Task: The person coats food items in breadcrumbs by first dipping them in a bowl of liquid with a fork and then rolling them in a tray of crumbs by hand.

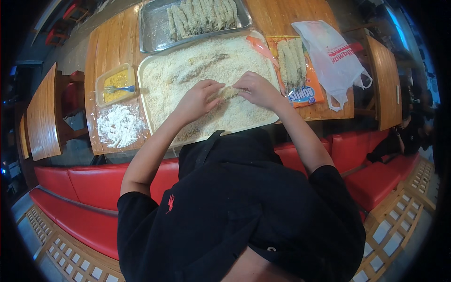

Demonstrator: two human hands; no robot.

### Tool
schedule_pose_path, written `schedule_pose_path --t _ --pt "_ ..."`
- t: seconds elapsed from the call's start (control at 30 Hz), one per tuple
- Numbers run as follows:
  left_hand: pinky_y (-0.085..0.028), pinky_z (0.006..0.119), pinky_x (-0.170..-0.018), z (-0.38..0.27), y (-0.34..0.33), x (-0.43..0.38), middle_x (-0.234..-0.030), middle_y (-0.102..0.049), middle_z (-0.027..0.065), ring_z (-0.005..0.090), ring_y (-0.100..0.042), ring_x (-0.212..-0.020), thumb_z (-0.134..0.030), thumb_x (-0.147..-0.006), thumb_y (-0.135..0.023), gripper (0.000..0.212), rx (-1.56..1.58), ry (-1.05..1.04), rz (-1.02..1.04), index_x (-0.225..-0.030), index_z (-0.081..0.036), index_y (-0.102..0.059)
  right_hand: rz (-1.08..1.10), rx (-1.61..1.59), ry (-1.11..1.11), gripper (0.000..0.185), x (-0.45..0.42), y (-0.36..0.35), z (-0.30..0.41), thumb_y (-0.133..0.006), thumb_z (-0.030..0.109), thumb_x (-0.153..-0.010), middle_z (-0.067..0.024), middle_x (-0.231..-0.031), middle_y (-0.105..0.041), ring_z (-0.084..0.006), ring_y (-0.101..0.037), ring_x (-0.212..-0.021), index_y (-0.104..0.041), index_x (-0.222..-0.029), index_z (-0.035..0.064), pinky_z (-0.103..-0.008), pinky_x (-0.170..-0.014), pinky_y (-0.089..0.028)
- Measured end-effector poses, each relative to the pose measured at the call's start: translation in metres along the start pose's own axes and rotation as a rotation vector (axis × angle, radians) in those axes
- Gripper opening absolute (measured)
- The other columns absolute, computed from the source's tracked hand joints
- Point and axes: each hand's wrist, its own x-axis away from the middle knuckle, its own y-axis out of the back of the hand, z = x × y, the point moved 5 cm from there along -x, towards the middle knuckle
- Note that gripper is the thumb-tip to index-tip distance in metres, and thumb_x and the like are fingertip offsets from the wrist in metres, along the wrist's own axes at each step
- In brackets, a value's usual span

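Note:
A shallow cream tray (143, 75) filled with pale breadcrumbs (165, 105) lies before me. Over its middle, a short crumb-coated strip (228, 93) is held between the fingertips of both hands. My left hand (202, 97) has its thumb and fingers around the strip's left end, while my right hand (259, 90) pinches the other end. Farther back in the crumbs rests a longer, partly coated piece (197, 70), its dark tip showing. An orange-red plastic piece (261, 47), perhaps a scoop or bag, lies at the tray's far right corner.
Behind stands a metal tray (151, 33) with several breaded strips (201, 17). At left are a plastic tub (99, 92) of yellow batter with a fork (119, 89) and white flour (121, 125). Rightward, more strips (291, 63) lie on an orange packet (315, 93) beside a white plastic bag (326, 53).

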Motion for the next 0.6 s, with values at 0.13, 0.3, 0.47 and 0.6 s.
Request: schedule_pose_path --t 0.13,0.3,0.47,0.6 --pt "-0.053 0.036 -0.080 0.002 -0.001 0.007 -0.101 -0.064 0.0109 0.0280 -0.065 -0.092 -0.015 -0.082 -0.073 0.040 -0.149 0.039 0.161 -0.120 -0.007 -0.064 -0.010 0.012 -0.003 0.032 0.004 0.001 0.002 -0.074 0.009 -0.075 -0.0099 -0.095 -0.065 -0.0277 -0.059 -0.096 -0.068 -0.106 0.0034 -0.0377 -0.088 -0.048" --pt "-0.053 0.036 -0.079 0.010 -0.004 0.015 -0.099 -0.063 0.0105 0.0260 -0.065 -0.091 -0.014 -0.083 -0.072 0.041 -0.004 0.214 0.285 -0.122 -0.007 -0.062 -0.064 -0.041 0.006 0.031 0.005 0.002 0.005 -0.072 0.013 -0.079 -0.0120 -0.098 -0.065 -0.0288 -0.059 -0.100 -0.068 -0.108 0.0021 -0.0383 -0.091 -0.048" --pt "-0.049 0.037 -0.091 0.006 -0.005 -0.003 -0.114 -0.060 0.0148 0.0292 -0.061 -0.105 -0.016 -0.086 -0.070 0.045 0.091 0.074 0.198 -0.129 -0.008 -0.058 -0.117 0.031 -0.035 0.028 0.004 0.006 -0.007 -0.064 0.016 -0.086 -0.0135 -0.104 -0.065 -0.0295 -0.058 -0.104 -0.066 -0.110 0.0013 -0.0391 -0.094 -0.046" --pt "-0.036 0.042 -0.110 0.001 -0.029 -0.005 -0.143 -0.043 0.0207 0.0362 -0.043 -0.133 -0.033 -0.093 -0.061 0.062 0.169 -0.075 0.251 -0.144 -0.006 -0.041 -0.195 0.042 -0.068 0.026 0.009 0.012 -0.013 -0.059 0.015 -0.090 -0.0141 -0.107 -0.065 -0.0297 -0.058 -0.106 -0.066 -0.111 0.0013 -0.0395 -0.095 -0.046"
